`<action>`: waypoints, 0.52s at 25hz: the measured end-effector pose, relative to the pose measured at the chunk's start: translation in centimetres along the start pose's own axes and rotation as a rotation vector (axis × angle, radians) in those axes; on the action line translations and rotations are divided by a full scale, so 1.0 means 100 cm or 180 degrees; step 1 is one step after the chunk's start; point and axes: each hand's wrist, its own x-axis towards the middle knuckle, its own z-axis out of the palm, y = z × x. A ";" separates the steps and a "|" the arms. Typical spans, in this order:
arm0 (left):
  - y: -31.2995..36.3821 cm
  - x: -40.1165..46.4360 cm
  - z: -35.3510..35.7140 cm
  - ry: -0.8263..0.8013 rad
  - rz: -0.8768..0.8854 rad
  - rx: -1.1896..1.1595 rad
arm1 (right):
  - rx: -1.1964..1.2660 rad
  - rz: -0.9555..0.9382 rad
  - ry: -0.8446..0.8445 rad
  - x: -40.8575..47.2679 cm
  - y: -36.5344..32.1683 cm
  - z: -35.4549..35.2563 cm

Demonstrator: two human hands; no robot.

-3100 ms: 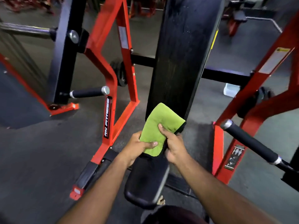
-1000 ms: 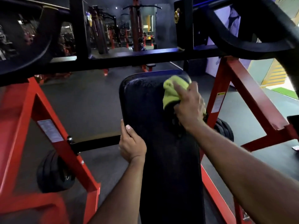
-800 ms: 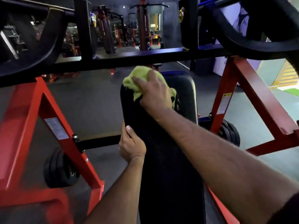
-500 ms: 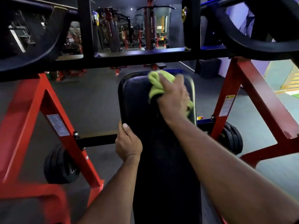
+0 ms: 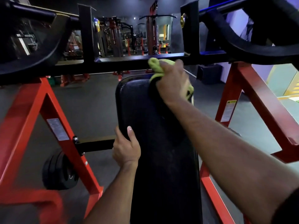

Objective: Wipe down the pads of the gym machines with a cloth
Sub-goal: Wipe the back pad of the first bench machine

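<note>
Fingers of right hand [image 5: 173,83] bunch cloth [image 5: 155,65], now at pad [image 5: 137,101] top-right | left hand [image 5: 126,149] still grips pad edge

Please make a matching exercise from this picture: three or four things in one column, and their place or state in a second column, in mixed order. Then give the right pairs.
Things
1. green cloth
2. left hand
3. weight plates
4. warning label

Places or states
A. stuck on the right red frame leg
B. bunched in the right hand at the top of the back pad
C. hanging low on the left side of the machine
D. holds the pad's left edge, thumb on its front

Pairs: 1-B, 2-D, 3-C, 4-A
</note>
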 end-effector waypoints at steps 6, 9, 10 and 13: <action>-0.016 0.007 -0.001 -0.0575 -0.0503 -0.0072 | -0.0296 -0.2698 -0.1334 -0.119 -0.058 0.035; -0.012 0.005 0.000 -0.0122 -0.0355 -0.0360 | 0.0268 -0.1887 -0.0603 -0.127 0.017 0.028; -0.008 0.003 -0.001 -0.0020 -0.0145 -0.0317 | 0.0323 -0.1525 -0.0417 -0.119 0.036 0.022; -0.006 0.002 0.003 0.0128 -0.0004 -0.0332 | 0.0264 -0.0212 -0.0157 -0.058 0.041 0.002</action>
